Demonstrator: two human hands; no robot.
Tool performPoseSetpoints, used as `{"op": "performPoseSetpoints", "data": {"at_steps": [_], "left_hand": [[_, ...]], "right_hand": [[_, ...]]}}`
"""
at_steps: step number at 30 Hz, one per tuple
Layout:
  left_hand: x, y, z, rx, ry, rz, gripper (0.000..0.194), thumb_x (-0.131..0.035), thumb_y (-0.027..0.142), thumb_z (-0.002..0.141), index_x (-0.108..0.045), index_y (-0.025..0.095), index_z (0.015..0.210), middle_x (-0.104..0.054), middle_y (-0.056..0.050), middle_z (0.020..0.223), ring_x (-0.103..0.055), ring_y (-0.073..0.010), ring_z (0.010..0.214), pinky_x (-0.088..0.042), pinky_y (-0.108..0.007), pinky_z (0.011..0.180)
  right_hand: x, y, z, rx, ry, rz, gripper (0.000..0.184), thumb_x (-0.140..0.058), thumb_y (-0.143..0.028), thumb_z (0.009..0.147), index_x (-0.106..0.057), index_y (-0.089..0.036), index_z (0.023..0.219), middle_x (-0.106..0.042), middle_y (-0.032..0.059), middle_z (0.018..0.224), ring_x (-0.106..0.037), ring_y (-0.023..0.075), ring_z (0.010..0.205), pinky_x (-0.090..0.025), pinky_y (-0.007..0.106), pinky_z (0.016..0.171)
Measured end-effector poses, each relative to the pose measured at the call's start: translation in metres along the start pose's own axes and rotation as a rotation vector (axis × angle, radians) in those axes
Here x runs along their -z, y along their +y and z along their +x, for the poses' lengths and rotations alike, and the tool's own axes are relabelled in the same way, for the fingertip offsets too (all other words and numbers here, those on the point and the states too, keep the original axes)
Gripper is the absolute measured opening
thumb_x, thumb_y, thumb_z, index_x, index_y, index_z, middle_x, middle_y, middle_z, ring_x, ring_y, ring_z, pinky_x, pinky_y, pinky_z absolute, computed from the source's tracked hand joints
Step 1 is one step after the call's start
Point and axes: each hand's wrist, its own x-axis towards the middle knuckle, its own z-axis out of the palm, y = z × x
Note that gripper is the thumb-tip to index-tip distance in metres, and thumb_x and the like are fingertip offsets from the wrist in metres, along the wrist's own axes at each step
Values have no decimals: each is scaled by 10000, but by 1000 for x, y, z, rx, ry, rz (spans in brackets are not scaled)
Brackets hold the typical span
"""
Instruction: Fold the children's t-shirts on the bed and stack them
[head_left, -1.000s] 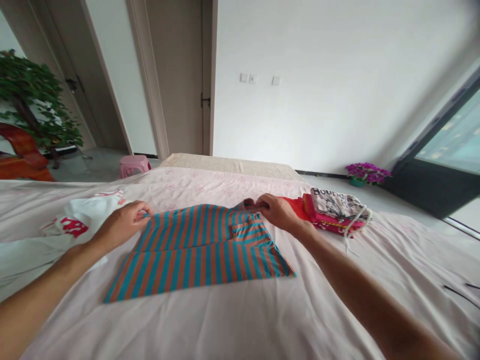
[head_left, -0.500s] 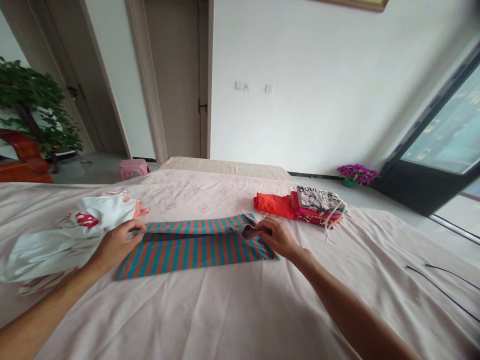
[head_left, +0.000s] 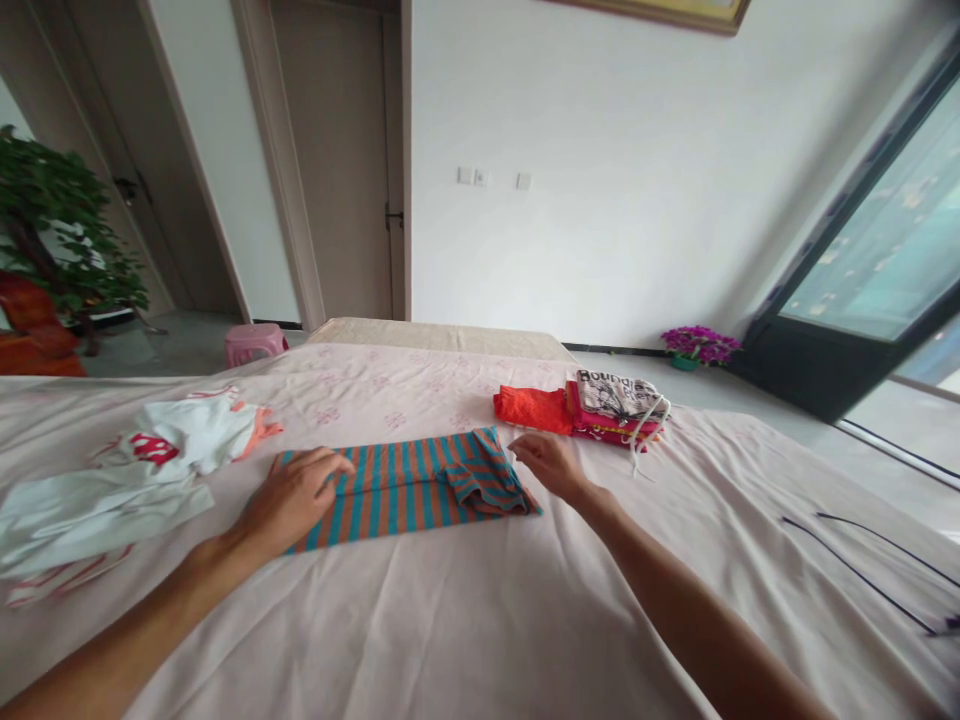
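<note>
A striped garment (head_left: 405, 487) in teal and brown, probably a shirt, lies folded into a long flat strip on the bed. Its right end carries a bunched, loosely turned part. My left hand (head_left: 300, 490) rests over the strip's left end, fingers loosely bent on the cloth and gripping nothing. Just past the right end, close to the garment's upper right corner, hovers my right hand (head_left: 547, 465), its fingers slightly curled and free of the cloth.
Crumpled white clothes (head_left: 172, 440) with red parts lie at left. A folded red garment (head_left: 534, 408) touches a stack of folded clothes topped by a printed drawstring piece (head_left: 611, 394). Dark cords (head_left: 862, 570) lie at right. A pink stool (head_left: 255, 343) stands beyond the bed (head_left: 450, 620).
The striped garment's far side has been folded toward me, leaving a narrower strip. Both hands have let go of its edge; my left hand has moved rightward onto the cloth.
</note>
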Motion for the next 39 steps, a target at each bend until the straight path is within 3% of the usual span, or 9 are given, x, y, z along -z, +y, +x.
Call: {"op": "performPoseSetpoints", "data": {"at_steps": [3, 6, 9, 12, 17, 25, 31, 36, 39], "left_hand": [[-26, 63, 26, -193, -68, -128, 345, -547, 186, 823, -656, 276, 1137, -684, -19, 1170, -608, -200, 1120, -451, -343, 1002], [-61, 112, 49, -335, -96, -152, 578, -683, 224, 772, -550, 288, 1330, -598, -44, 1341, -481, -255, 1308, -359, -418, 1129], [-93, 136, 62, -366, -125, -179, 456, -707, 225, 767, -626, 270, 1214, -611, -59, 1296, -481, -280, 1299, -362, -453, 1123], [-110, 141, 63, -333, -124, -271, 220, -638, 160, 802, -673, 243, 1002, -652, -52, 1177, -559, -237, 1173, -423, -418, 1053], [-112, 136, 58, -300, -94, -396, 254, -540, 63, 773, -632, 243, 926, -671, -39, 1110, -571, -210, 1150, -349, -439, 1117], [-107, 136, 58, -256, -116, -480, 168, -501, 109, 788, -574, 240, 864, -686, -19, 1043, -606, -189, 1067, -292, -442, 1149], [-104, 134, 56, -250, -140, -519, 139, -495, 136, 801, -565, 243, 854, -695, -15, 1025, -608, -200, 1084, -272, -476, 1153], [-103, 136, 54, -277, -134, -511, 126, -505, 159, 812, -591, 243, 849, -701, -19, 1002, -610, -205, 1073, -265, -481, 1158], [-100, 139, 54, -285, -136, -527, 104, -520, 210, 848, -620, 238, 858, -712, -18, 992, -622, -202, 1056, -265, -464, 1164]], "right_hand": [[-6, 23, 31, -12, 73, 7, 223, -551, -200, 881, -721, -210, 1025, -743, 59, 1031, -678, 194, 919, -521, 310, 827], [-14, 33, 59, 90, 26, 15, 332, -503, -97, 852, -717, -198, 1085, -726, 77, 1116, -662, 198, 1043, -501, 349, 945], [-23, 37, 80, 161, -74, 52, 449, -491, -36, 805, -700, -208, 1164, -703, 71, 1197, -647, 194, 1097, -483, 357, 995], [-30, 42, 94, 198, -210, 125, 553, -504, -1, 732, -690, -225, 1201, -698, 47, 1224, -651, 185, 1090, -491, 335, 980], [-37, 43, 102, 266, -382, 171, 430, -554, -36, 687, -743, -196, 1039, -747, 19, 996, -669, 152, 893, -508, 251, 833], [-20, 47, 92, 217, -153, 7, 88, -655, -156, 680, -652, -159, 768, -615, -22, 714, -512, 94, 625, -374, 188, 572], [-8, 65, 80, 71, -41, -18, 134, -710, -174, 648, -577, -165, 657, -592, -27, 672, -524, 101, 629, -378, 196, 577], [-1, 61, 72, -130, -20, 69, 37, -615, -187, 771, -620, -167, 802, -622, -26, 637, -571, 101, 538, -403, 191, 509], [-1, 38, 69, -116, -17, -11, 132, -540, -253, 852, -647, -176, 845, -658, 13, 689, -621, 133, 599, -439, 219, 548]]}}
